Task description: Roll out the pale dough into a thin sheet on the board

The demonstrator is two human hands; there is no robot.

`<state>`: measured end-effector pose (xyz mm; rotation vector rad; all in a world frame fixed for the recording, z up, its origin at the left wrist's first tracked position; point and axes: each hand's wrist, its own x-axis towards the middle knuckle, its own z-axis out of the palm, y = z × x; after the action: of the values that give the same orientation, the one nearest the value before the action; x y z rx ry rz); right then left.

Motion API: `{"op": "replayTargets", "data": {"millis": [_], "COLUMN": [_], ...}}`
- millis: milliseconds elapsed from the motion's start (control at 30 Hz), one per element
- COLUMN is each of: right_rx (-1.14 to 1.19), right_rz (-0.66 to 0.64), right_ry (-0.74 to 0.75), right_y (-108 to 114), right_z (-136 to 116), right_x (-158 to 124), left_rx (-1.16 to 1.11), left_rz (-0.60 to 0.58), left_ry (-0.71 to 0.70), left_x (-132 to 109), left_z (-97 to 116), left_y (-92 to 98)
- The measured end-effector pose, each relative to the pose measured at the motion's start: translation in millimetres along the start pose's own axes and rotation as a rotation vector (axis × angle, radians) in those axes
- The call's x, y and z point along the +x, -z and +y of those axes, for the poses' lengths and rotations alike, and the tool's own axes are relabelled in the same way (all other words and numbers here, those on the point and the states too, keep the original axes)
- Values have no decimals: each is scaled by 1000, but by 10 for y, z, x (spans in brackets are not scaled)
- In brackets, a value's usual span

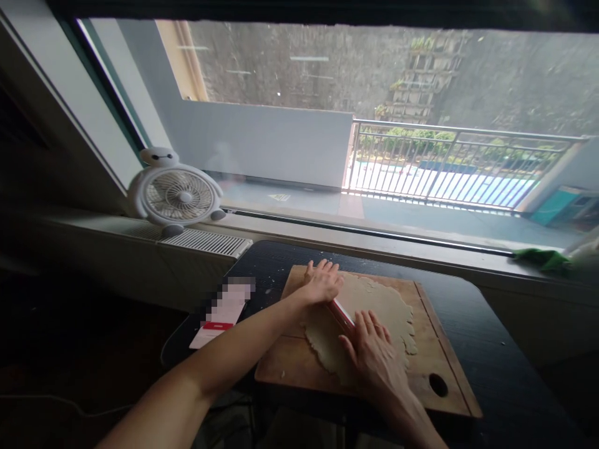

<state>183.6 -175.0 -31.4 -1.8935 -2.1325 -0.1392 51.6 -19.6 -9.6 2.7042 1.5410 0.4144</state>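
Note:
A thin, irregular sheet of dough (pixel 374 299) with ragged edges lies spread over a wooden cutting board (pixel 285 358). Across the dough runs a slim red-and-white rolling pin (pixel 342 315), its ends hidden under my hands. My left hand (pixel 324 280) rests on the far end, fingers stretched out toward the window. At the near end my right hand (pixel 374 349) presses down with its palm, fingers extended and thumb apart. Neither hand has its fingers wrapped round the pin.
The board sits on a dark table (pixel 468 305) with white specks near its far edge. A pink packet (pixel 210 337), partly blurred out, lies left of the board. A white character-shaped fan (pixel 180 193) stands on the ledge by the window. A green cloth-like thing (pixel 540 259) is at right.

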Motion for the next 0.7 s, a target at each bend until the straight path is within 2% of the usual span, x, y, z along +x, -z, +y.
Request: {"op": "replayTargets", "data": {"millis": [67, 167, 267, 333, 400, 467, 533, 600, 700], "right_rx": [42, 100, 134, 130, 97, 57, 40, 54, 112], "right_rz": [47, 90, 38, -27, -79, -90, -70, -38, 24], "right_ry": [33, 145, 249, 237, 170, 94, 43, 51, 117], "right_y": [-50, -70, -15, 27, 44, 30, -14, -71, -122], "right_z": [-202, -437, -424, -274, -80, 67, 98, -5, -285], "right_x": [-164, -344, -298, -149, 26, 148, 159, 49, -215], "left_rx": [-5, 38, 104, 111, 94, 68, 51, 54, 74], "left_rz": [6, 2, -6, -18, -39, -73, -90, -68, -13], "left_ry": [-26, -93, -128, -95, -47, -11, -11, -47, -113], "left_x": [-127, -521, -749, -673, -457, -224, -105, -169, -514], "left_z": [-11, -162, -295, -299, -243, -168, -124, -146, -275], "left_y": [32, 153, 236, 206, 116, 22, -22, -1, 109]}}
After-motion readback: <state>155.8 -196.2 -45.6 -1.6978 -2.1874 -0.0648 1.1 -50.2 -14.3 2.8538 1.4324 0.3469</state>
